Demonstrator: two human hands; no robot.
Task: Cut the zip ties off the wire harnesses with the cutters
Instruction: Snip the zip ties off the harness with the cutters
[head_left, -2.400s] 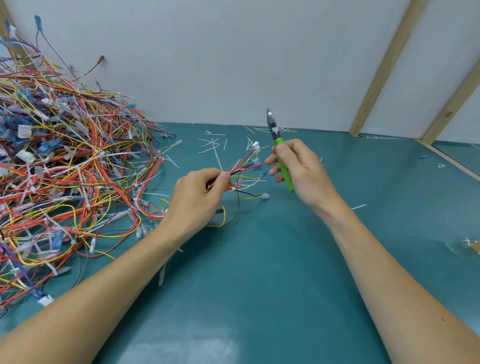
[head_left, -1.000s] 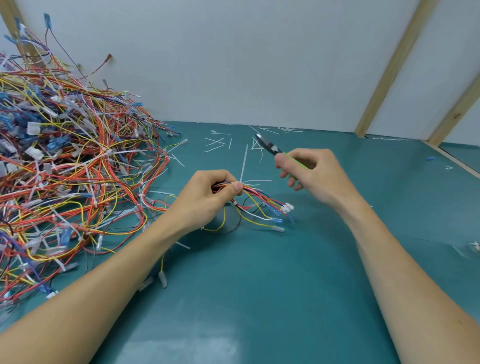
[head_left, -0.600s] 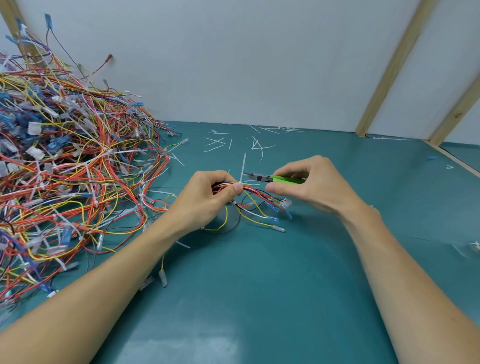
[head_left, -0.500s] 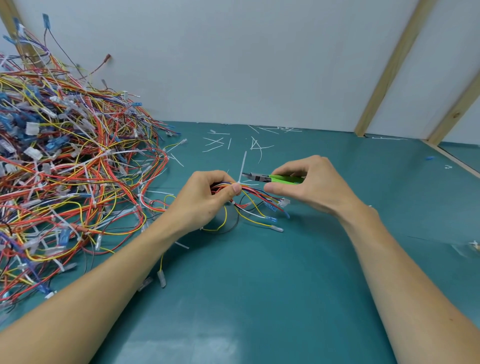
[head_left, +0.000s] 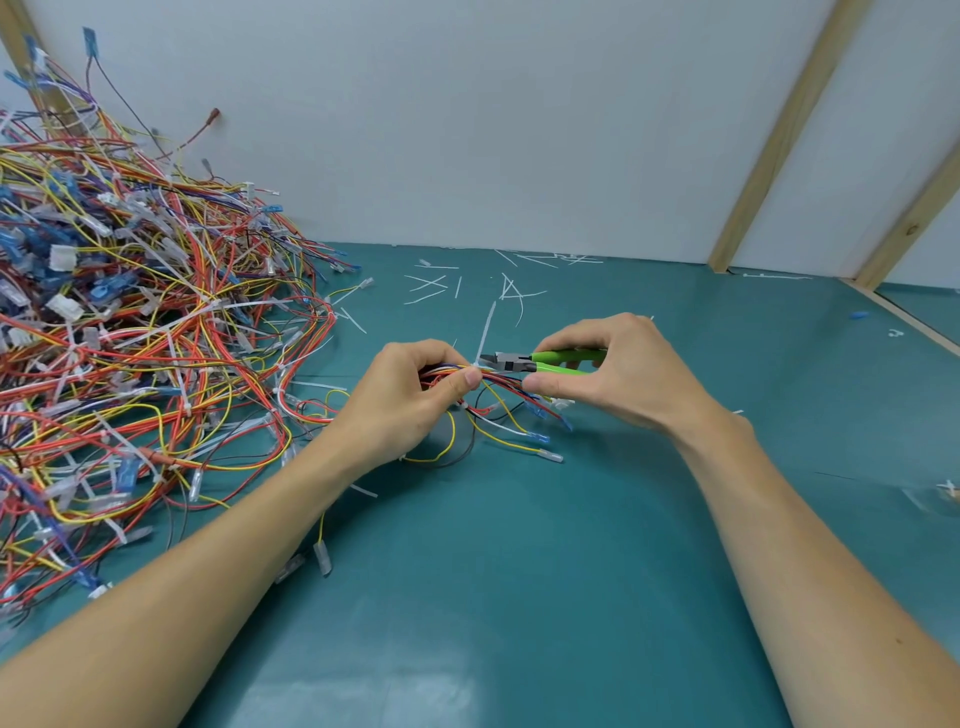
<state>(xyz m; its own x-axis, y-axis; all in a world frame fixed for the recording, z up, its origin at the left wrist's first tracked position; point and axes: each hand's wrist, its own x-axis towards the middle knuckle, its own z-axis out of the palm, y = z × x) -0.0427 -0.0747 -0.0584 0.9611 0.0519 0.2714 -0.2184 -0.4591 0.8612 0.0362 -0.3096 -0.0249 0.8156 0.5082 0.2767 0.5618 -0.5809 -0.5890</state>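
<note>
We're at the green table (head_left: 519, 597), and the biggest thing on it is the heap of wire harnesses (head_left: 130, 338) piled against the wall on our left, plenty of white ties showing in it, so by our reckoning the job has a long way to run. Scattered across the far side lie cut tie scraps (head_left: 467, 286), well clear of the work.

In the middle, our left hand (head_left: 410, 400) pinches one small harness (head_left: 498, 410) between thumb and fingers, its loose ends fanning down onto the table. Our right hand (head_left: 618, 374) is curled round the green cutters (head_left: 540, 362), the nose pointing left, right up against the zip tie (head_left: 480, 345), whose white tail sticks up just beside our left thumb.

We judge this to be the cut itself, lined up and about to go. The next move calls for getting the blades onto the tie band alone: the coloured wires run just beneath the nose, and our thumb sits close. Whether the blades already bite the tie, we can't tell.
</note>
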